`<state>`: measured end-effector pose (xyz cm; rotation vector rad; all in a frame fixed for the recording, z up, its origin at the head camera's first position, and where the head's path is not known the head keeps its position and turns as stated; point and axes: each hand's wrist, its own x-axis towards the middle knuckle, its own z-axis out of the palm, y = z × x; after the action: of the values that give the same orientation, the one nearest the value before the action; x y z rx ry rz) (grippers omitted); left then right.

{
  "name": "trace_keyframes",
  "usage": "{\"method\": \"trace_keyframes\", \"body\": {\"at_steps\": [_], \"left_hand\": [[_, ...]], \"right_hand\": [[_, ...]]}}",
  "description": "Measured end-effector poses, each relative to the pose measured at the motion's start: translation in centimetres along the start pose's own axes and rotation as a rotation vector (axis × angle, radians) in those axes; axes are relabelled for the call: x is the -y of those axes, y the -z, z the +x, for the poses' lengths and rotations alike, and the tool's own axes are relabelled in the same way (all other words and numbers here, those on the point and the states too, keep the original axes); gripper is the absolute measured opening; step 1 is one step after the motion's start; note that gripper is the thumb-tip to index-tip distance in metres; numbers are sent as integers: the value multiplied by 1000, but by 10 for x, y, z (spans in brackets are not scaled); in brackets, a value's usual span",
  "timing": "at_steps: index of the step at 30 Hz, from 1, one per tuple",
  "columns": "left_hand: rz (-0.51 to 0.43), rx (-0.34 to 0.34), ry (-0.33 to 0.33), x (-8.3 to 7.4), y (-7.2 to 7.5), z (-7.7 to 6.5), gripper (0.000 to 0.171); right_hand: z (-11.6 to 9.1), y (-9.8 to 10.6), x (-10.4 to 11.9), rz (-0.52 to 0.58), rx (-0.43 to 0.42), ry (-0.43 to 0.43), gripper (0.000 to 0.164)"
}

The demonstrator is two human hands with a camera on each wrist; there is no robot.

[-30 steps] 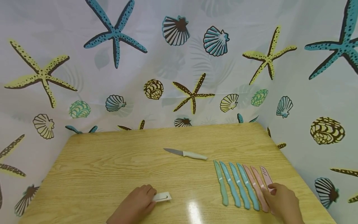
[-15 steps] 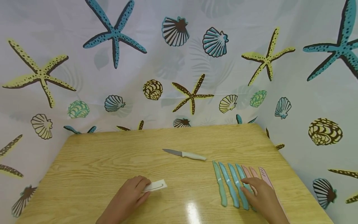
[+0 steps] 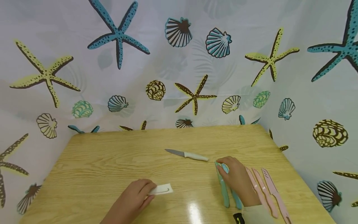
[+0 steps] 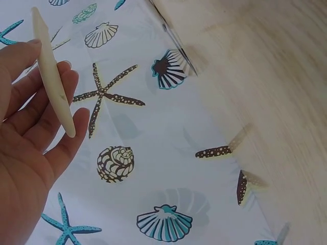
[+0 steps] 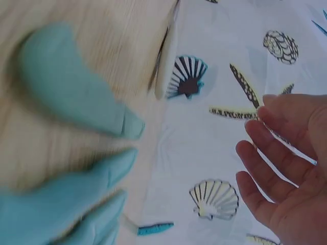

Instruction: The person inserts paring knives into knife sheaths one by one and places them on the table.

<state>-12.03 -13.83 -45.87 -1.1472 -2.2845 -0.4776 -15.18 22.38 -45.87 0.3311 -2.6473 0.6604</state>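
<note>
My left hand (image 3: 134,197) holds a white knife sheath (image 3: 164,189) with a slot in it, at the front of the table. The left wrist view shows this sheath (image 4: 52,76) edge-on between thumb and fingers. My right hand (image 3: 236,177) is over the blade ends of the blue knives (image 3: 237,199), covering much of them, beside a green knife (image 3: 224,191). In the right wrist view its fingers (image 5: 265,168) are loosely bent with nothing between them. A white-handled knife (image 3: 195,156) with a bare grey blade lies farther back.
Several pink knives (image 3: 267,193) lie side by side to the right of my right forearm, in line with the blue and green ones. The wooden table (image 3: 112,155) meets a hanging cloth (image 3: 134,68) printed with starfish and shells at its back and sides.
My right hand has left the pink knives and moved left over the blue and green ones. My left hand keeps hold of the sheath, shifting it slightly.
</note>
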Motion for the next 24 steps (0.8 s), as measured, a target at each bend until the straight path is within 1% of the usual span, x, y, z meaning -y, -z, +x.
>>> {"method": "trace_keyframes", "body": {"at_steps": [3, 5, 7, 9, 12, 14, 16, 19, 24], "left_hand": [[10, -46, -54, -2, 2, 1, 43], [13, -74, -83, -4, 3, 2, 42], [22, -89, -98, -4, 4, 3, 42], [23, -88, -99, -5, 4, 2, 41], [7, -68, -99, -5, 4, 2, 38], [-4, -59, -111, -4, 4, 1, 37], [-3, -64, -130, -4, 3, 1, 36], [-2, -76, -153, -2, 1, 0, 37], [-7, -78, -156, -2, 1, -1, 33]], "right_hand": [[14, -15, 7, 3, 44, -29, 20], [23, -26, 10, 14, 56, -45, 20], [31, -36, 13, 22, 71, -68, 21], [39, -46, 16, 32, 92, -86, 22], [48, -59, 17, 37, 125, -108, 23], [52, -66, 17, 29, 141, -115, 21], [55, -73, 17, 23, 153, -123, 20], [60, -81, 19, 11, 178, -136, 23], [66, -90, 20, -12, 204, -154, 24]]}}
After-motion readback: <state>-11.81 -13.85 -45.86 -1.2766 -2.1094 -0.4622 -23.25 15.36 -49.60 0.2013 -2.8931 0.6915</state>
